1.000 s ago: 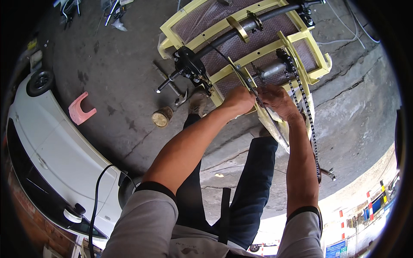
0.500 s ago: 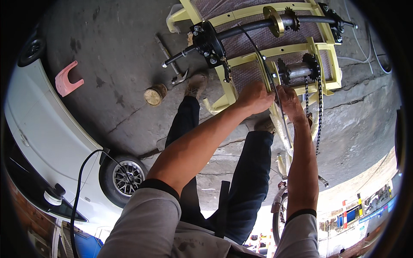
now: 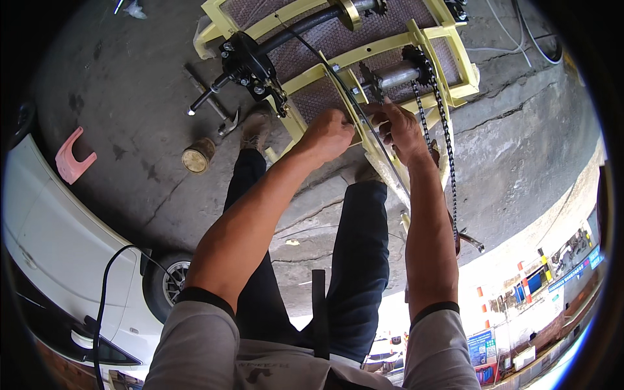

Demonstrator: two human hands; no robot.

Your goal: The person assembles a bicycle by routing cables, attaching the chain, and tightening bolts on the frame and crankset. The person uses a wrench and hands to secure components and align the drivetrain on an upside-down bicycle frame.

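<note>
A pale yellow metal frame (image 3: 448,40) with bubble-wrapped panels lies in front of me. My left hand (image 3: 330,135) is closed beside its upright bar, and what the fingers hold, if anything, is hidden. Just across that bar, my right hand (image 3: 402,132) has its fingers bent together near the bolts below the small shaft (image 3: 393,75); any small thing in them cannot be made out. A black cable (image 3: 335,77) runs down between the hands. Toothed sprockets sit on the small shaft, and a black chain (image 3: 446,130) hangs from one, right of my right hand.
A black axle (image 3: 299,27) with a brass-coloured disc (image 3: 351,14) crosses the frame. A hammer (image 3: 211,97), a round tin (image 3: 198,156) and a pink plastic piece (image 3: 75,156) lie on the floor at left. A white car (image 3: 65,227) stands at far left.
The view has shifted, so the frame sits further left and higher. My hands, close together at the bar before, are now apart, the left one drawn back to the left.
</note>
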